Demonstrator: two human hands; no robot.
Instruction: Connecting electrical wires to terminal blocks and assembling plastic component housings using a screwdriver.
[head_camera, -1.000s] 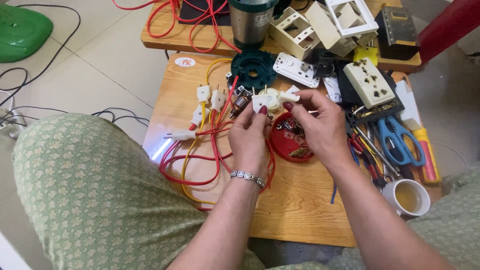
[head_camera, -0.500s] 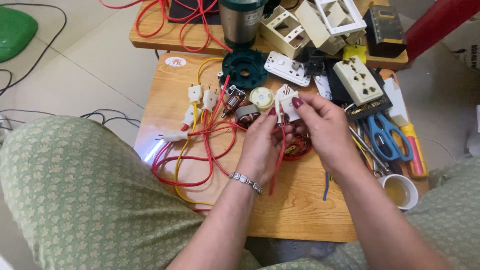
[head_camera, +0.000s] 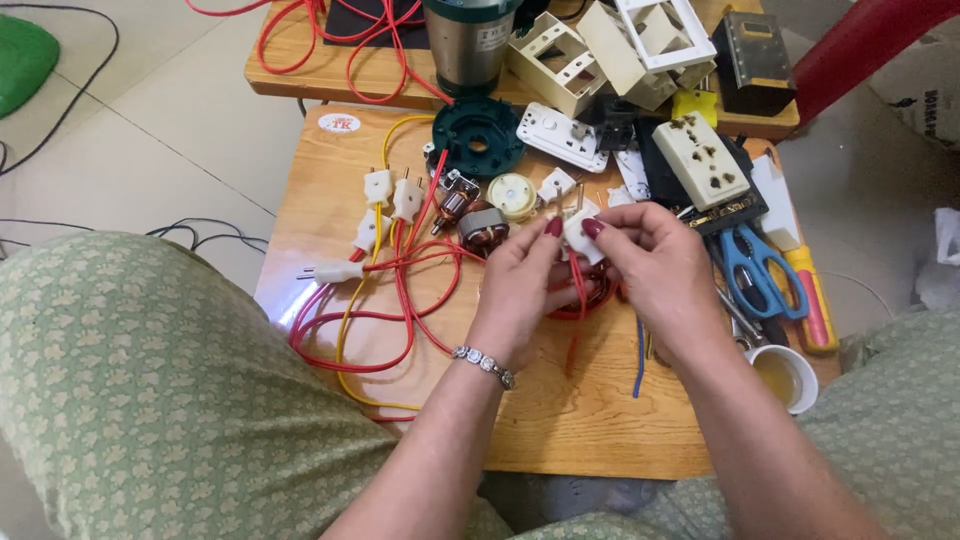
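Wooden table (head_camera: 560, 420) fills the view, littered with electrical parts. Red wire (head_camera: 400, 300) loops left of the fingers, tied to several white plugs (head_camera: 392, 195). Beyond the fingertips sit a dark green round base (head_camera: 478, 135) and a small cream disc (head_camera: 514, 194); blue-handled scissors (head_camera: 757, 270) lie just right of the right hand (head_camera: 660, 265). Both hands have drawn in since a second ago and now meet over a small white plug (head_camera: 580, 235), pinched between the thumbs and forefingers of the left hand (head_camera: 520, 285) and the right. A red lead hangs below it, probably joined to it, though the fingers hide the joint. The work has narrowed from sorting to handling this one piece.
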